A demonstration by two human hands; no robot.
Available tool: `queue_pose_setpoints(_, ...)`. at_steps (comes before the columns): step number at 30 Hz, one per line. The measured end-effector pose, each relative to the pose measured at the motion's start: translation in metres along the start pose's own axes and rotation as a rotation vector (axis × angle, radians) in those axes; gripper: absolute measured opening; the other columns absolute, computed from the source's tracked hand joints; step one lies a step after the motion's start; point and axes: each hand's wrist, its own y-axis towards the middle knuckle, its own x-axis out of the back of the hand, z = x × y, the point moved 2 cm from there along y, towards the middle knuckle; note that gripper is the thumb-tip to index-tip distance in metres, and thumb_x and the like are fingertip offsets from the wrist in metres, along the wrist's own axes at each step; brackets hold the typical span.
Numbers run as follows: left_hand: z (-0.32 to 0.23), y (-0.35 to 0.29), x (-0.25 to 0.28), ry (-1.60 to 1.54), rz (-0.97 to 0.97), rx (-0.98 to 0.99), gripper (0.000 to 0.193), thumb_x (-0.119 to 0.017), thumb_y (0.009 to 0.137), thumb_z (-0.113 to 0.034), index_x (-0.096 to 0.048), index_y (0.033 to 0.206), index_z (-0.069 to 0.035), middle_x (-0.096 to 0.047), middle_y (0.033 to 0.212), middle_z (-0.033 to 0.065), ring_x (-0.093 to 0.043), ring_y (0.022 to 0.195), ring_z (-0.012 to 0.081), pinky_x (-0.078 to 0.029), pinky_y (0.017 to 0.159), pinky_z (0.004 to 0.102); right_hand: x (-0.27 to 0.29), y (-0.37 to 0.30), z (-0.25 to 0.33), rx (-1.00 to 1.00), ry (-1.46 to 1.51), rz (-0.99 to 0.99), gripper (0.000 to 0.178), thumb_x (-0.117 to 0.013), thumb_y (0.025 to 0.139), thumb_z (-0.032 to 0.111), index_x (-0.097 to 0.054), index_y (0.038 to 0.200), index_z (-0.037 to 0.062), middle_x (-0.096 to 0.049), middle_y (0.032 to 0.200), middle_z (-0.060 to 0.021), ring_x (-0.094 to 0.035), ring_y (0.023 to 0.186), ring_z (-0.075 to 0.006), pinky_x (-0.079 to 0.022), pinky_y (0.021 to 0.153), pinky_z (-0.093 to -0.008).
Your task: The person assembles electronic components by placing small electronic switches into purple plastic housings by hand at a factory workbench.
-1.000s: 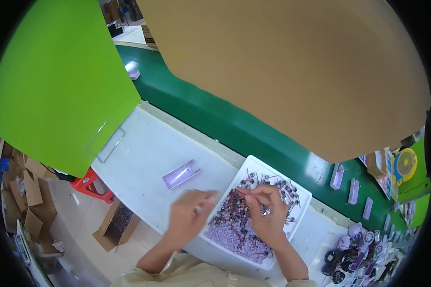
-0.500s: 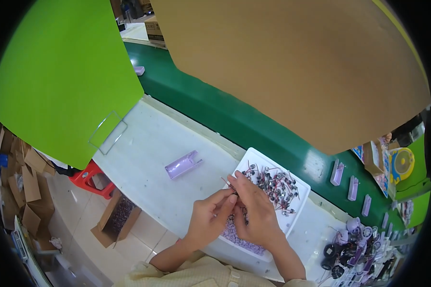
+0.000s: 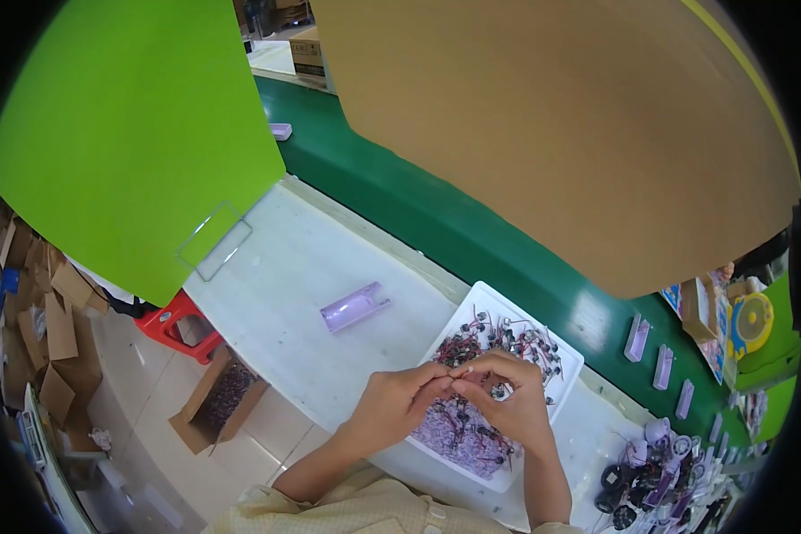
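My left hand (image 3: 392, 405) and my right hand (image 3: 510, 402) meet fingertip to fingertip above a white tray (image 3: 488, 294). Both are closed in a pinch, and whatever sits between the fingertips is too small and covered to name. Beneath them, the tray holds many small dark components with red and black wires (image 3: 532, 345) in its far part. Nearer to me lies a heap of tiny light-purple plastic pieces (image 3: 454, 442). Left of the tray, a light-purple trough-shaped plastic housing (image 3: 354, 309) rests on the white table (image 3: 276, 267).
A green conveyor belt (image 3: 400, 191) crosses behind the table, with several purple housings (image 3: 636, 338). Large brown (image 3: 552, 133) and green (image 3: 133, 133) panels stand beyond. Purple and black assemblies (image 3: 654, 472) pile up at right. A red stool (image 3: 180, 325) and an open carton (image 3: 222, 400) stand at left.
My hands have come down and levelled, fingertips now meeting in a pinch; the right fingers, raised before, are bent. The whole view has shifted slightly.
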Motion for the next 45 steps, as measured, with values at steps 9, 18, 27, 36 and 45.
queue_pose_setpoints(9,0.037,-0.101,0.057,0.657,0.820,0.126,0.032,-0.053,0.097,-0.033,-0.068,0.083,-0.009,-0.066,0.070,0.0104,-0.065,0.067,0.0310,-0.049,0.058,0.0430,0.029,-0.026,-0.032,-0.060,0.021,-0.216,0.014,-0.075,0.079,-0.002,-0.073,0.092,0.0026,-0.070,0.084,-0.0069,-0.066,0.076,-0.0117,-0.051,0.062,-0.0222)
queue_pose_setpoints(18,0.496,-0.271,-0.014,0.626,0.343,0.521,0.040,-0.051,0.092,-0.038,-0.066,0.112,-0.008,-0.062,0.122,0.0218,-0.059,0.114,0.0367,-0.049,0.094,0.0486,0.047,-0.041,-0.042,0.023,-0.068,-0.282,0.016,-0.077,0.076,-0.003,-0.074,0.089,0.0039,-0.067,0.088,-0.0065,-0.062,0.079,-0.0126,-0.049,0.062,-0.0223)
queue_pose_setpoints(27,0.504,-0.268,-0.074,0.376,0.318,0.541,0.035,-0.050,0.092,-0.037,-0.069,0.108,-0.013,-0.067,0.110,0.0190,-0.062,0.105,0.0364,-0.051,0.088,0.0491,0.064,-0.053,-0.063,-0.071,-0.172,-0.318,0.020,-0.079,0.070,-0.005,-0.074,0.087,0.0029,-0.066,0.088,-0.0099,-0.063,0.078,-0.0187,-0.050,0.068,-0.0269)
queue_pose_setpoints(36,0.484,-0.227,-0.082,0.389,0.352,0.540,0.034,-0.050,0.092,-0.037,-0.070,0.107,-0.014,-0.067,0.108,0.0183,-0.063,0.104,0.0360,-0.051,0.087,0.0489,0.072,-0.044,-0.062,-0.177,-0.115,-0.210,0.020,-0.079,0.073,-0.004,-0.076,0.089,0.0064,-0.067,0.089,-0.0070,-0.062,0.075,-0.0136,-0.049,0.060,-0.0233)
queue_pose_setpoints(45,0.474,-0.232,-0.074,0.430,0.404,0.555,0.033,-0.050,0.092,-0.037,-0.070,0.106,-0.015,-0.068,0.107,0.0175,-0.063,0.103,0.0355,-0.051,0.086,0.0488,0.069,-0.040,-0.064,-0.169,-0.152,-0.198,0.020,-0.079,0.074,-0.003,-0.076,0.091,0.0076,-0.067,0.091,-0.0067,-0.063,0.075,-0.0129,-0.050,0.058,-0.0238)
